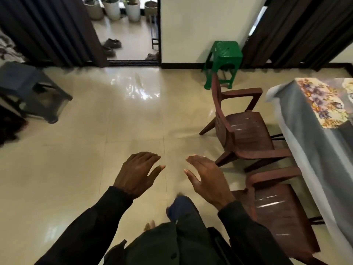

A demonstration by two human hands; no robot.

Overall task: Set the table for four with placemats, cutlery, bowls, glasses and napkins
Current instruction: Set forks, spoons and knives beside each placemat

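Note:
My left hand (138, 174) and my right hand (205, 179) hover side by side over the tiled floor, palms down, fingers spread and straight, holding nothing. The table (313, 150) with a grey cloth stands at the right edge of the view. On it lies a floral placemat (321, 104), and a second patterned piece (347, 85) shows at the frame's edge. No cutlery, bowls, glasses or napkins are in view.
Two brown plastic chairs (246, 131) (280, 211) stand along the table's left side. A green stool (224, 60) sits by the wall, a grey stool (32, 92) at the left. Dark curtains flank a doorway with shoes and plant pots (122, 8).

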